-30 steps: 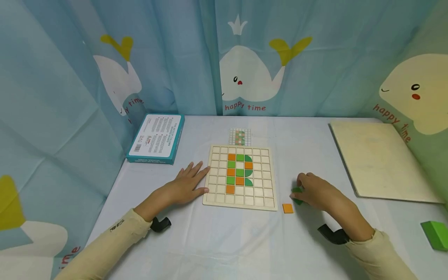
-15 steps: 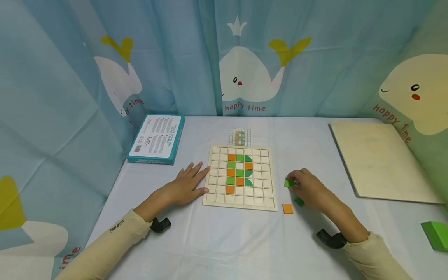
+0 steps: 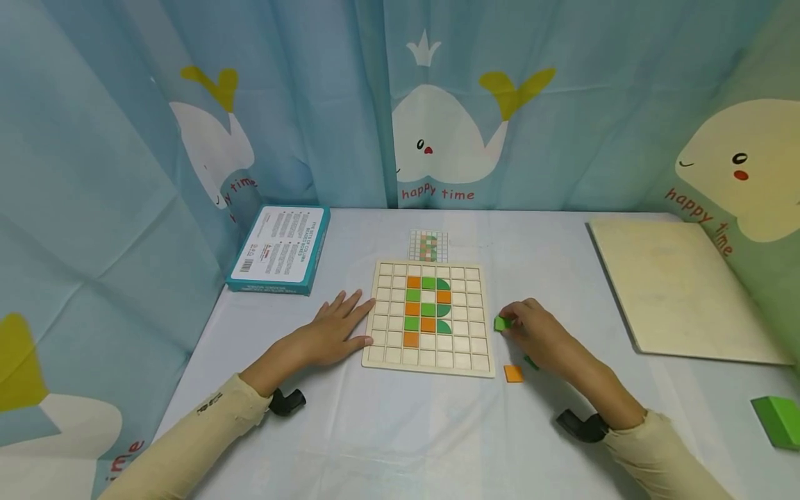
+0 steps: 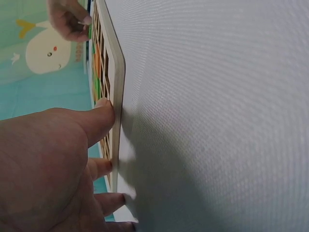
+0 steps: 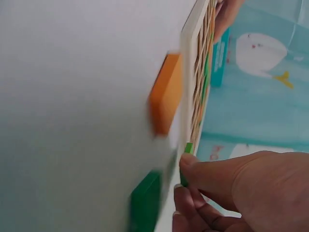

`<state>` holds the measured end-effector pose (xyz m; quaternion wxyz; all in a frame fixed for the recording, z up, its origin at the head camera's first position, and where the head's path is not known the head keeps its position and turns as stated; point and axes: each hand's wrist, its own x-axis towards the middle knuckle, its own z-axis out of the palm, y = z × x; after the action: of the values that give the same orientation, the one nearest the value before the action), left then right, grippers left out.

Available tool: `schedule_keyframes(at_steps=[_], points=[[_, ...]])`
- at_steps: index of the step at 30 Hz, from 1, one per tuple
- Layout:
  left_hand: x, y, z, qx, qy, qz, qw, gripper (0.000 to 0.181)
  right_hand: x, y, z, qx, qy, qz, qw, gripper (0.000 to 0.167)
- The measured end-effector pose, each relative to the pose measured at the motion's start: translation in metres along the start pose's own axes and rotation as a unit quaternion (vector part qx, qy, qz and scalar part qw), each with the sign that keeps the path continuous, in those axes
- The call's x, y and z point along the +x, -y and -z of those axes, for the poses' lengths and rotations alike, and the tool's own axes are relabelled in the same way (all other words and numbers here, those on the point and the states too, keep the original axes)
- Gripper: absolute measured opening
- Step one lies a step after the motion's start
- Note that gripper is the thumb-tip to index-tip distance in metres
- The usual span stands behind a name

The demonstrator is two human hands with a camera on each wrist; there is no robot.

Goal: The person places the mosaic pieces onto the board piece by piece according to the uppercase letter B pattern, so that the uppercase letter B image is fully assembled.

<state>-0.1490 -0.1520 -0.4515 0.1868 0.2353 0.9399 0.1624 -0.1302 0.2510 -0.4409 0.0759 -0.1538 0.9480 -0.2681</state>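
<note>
A square wooden grid board (image 3: 462,344) lies mid-table, with orange, light green and dark green rounded tiles set in some cells. My left hand (image 3: 334,333) has its fingers spread, its thumb and index finger touching the board's left edge. Just right of the board, my right hand (image 3: 540,337) pinches a light green square tile (image 3: 501,323) between thumb and fingers. Below that hand, an orange square tile (image 3: 514,373) rests on the table. Beside it lies a dark green tile (image 5: 146,202), partly hidden by the hand in the head view.
A small printed pattern card (image 3: 428,245) lies behind the board. At the back left is a teal box (image 3: 278,248). A large pale wooden panel (image 3: 687,288) lies on the right, with a green block (image 3: 777,421) near the right edge.
My right hand has picked up the light green tile beside the dark green one and moved left with it toward the board. My left hand stays in place.
</note>
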Motion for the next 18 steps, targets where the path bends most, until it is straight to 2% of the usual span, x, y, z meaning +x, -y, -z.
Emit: schedule_keyframes(at_steps=[5,9,15,18], points=[[0.001,0.001,0.0,0.004,0.005,0.003,1.0,0.077,0.005,0.023,-0.006,0.0,-0.012,0.036,0.9993,0.025],[0.0,0.001,0.0,0.001,0.004,0.001,1.0,0.078,0.005,0.039,-0.014,0.018,0.011,0.058,0.9981,0.025],[0.0,0.001,-0.001,0.0,0.003,-0.002,1.0,0.078,0.008,0.053,-0.03,0.017,0.024,0.112,0.9933,0.022],[0.001,0.001,-0.001,0.002,0.002,-0.003,1.0,0.077,0.01,0.057,-0.036,0.007,0.022,0.121,0.9924,0.018]])
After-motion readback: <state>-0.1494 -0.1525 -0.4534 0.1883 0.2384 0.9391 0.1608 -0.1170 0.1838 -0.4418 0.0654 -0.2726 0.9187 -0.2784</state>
